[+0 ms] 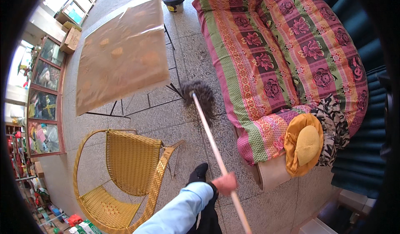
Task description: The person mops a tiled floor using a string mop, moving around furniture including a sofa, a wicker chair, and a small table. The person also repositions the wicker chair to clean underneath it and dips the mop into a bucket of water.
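My left hand (224,184), in a light blue sleeve, is closed around the pale handle (211,137) of a mop. The handle slants from the bottom edge up to a dark grey, shaggy mop head (198,96). This head rests on the speckled floor (184,127), between a covered table (125,55) and a sofa (250,62) with a patterned cover. It lies close to the table's thin metal leg frame (176,90). My right hand is out of view, as is the handle's lower end. A dark shoe (200,171) shows just beyond my left wrist.
A woven wicker chair (134,162) stands on the left. On the sofa's near arm lies a yellow sun hat (307,145) beside black-and-white patterned cloth (332,124). A dark bucket (173,1) stands beyond the table. A glass-fronted cabinet (45,93) lines the left side.
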The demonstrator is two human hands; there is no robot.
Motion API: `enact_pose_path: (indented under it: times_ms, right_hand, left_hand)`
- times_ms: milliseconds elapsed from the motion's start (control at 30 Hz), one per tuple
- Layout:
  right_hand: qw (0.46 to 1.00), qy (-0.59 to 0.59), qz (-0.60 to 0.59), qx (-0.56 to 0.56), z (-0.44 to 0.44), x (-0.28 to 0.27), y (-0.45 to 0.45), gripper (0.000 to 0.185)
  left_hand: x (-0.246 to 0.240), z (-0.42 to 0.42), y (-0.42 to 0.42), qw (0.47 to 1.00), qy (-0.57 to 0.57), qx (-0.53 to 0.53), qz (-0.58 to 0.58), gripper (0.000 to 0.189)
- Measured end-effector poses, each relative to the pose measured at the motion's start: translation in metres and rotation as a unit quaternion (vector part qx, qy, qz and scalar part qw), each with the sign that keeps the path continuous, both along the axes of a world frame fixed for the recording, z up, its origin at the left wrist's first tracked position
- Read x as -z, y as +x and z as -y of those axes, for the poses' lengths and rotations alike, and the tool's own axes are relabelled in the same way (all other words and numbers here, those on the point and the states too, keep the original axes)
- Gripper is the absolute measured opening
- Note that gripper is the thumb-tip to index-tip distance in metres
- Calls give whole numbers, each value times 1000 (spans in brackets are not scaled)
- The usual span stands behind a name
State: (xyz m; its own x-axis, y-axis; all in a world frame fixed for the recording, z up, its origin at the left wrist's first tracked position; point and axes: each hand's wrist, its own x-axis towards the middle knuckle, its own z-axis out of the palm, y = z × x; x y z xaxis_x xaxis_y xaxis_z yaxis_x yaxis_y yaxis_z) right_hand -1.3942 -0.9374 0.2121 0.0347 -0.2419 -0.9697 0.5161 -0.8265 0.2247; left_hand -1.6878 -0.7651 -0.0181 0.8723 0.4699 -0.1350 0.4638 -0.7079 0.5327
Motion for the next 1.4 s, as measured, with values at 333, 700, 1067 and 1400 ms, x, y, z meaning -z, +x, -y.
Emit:
enact_pose_path:
  times_ms: [333,700,1067,1400]
  right_hand:
    - [963,243,-108,34,-249,180,-248,60]
    - [973,179,-79,123,89,51,-32,49]
    - [985,117,90,93,297,-81,39,31]
    - [918,194,-86,334,97,-8,-45,52]
  left_hand:
    - [-6,-116,-160,933,86,-295,-187,53]
    - [23,89,33,987,114,72,-90,38]
    - [-99,385,262,937,-178,166,249,24]
    - [-12,89,25,991,98,10,-90,16]
